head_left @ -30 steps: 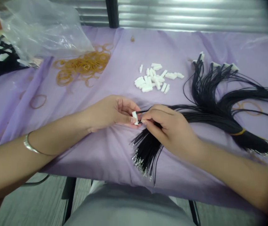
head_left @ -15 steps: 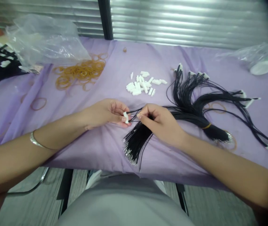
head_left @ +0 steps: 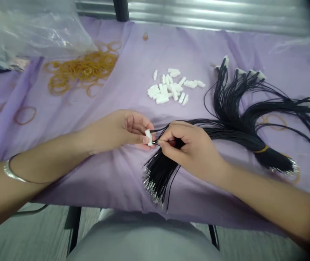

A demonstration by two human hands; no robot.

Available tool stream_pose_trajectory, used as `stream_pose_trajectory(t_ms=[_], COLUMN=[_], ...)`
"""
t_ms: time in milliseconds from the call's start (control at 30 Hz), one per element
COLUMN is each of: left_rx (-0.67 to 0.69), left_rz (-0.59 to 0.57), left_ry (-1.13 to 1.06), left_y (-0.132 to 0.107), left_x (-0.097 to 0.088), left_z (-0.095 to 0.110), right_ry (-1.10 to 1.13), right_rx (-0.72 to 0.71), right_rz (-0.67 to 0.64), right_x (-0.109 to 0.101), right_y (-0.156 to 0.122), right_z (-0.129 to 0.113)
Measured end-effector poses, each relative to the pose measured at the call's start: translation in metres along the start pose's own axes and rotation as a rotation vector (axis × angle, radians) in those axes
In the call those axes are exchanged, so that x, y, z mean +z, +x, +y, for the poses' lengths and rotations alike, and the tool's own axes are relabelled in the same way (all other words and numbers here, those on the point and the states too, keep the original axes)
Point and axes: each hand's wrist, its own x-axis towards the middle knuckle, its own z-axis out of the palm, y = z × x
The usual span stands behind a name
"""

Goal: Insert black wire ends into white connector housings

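**Threading skinny black wires into a tiny white plug, close-up fiddly stuff**

So the white plug [head_left: 149, 137] is up in the left hand [head_left: 122, 130], pinched between thumb and fingers just in from the middle of the tabletop's [head_left: 95, 185] near edge. Other fingers are loosely curled behind it. Right hand [head_left: 190, 143] is nearly closed, thumb and forefinger nipping a thin wire [head_left: 157, 141] right beside the plug. Can't tell if the tip is actually in.

At least one wire seems to run into the plug's far end, so I'd call this the one-by-one feeding step. What it calls for, imo: plug dead still, tip lined up with its slot, straight push.

Main nuisance is the fan of loose wire ends [head_left: 157, 185] under the right hand, pointing at the near edge. Easy to snag one.

Elsewhere: spare plugs [head_left: 168, 88] heaped toward the far edge, rubber bands [head_left: 84, 70] and a plastic bag [head_left: 51, 32] by the far left corner, a banded bundle [head_left: 276, 158] off toward the right edge.
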Motion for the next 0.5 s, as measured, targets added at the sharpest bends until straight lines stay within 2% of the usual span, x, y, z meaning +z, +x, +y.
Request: stream_pose_trajectory(t_ms=[300,500], left_rx=[0.052,0.028], left_rz=[-0.005,0.027], left_ry=[-0.02,-0.072], left_y=[-0.003,-0.0036], left_x=[0.0015,0.004], left_z=[-0.0032,-0.0022], right_ry=[0.049,0.006], right_rx=[0.042,0.026], right_rz=[0.03,0.016], right_x=[0.0023,0.006], right_y=[0.0002,0.0013], right_z=[-0.0019,-0.0011])
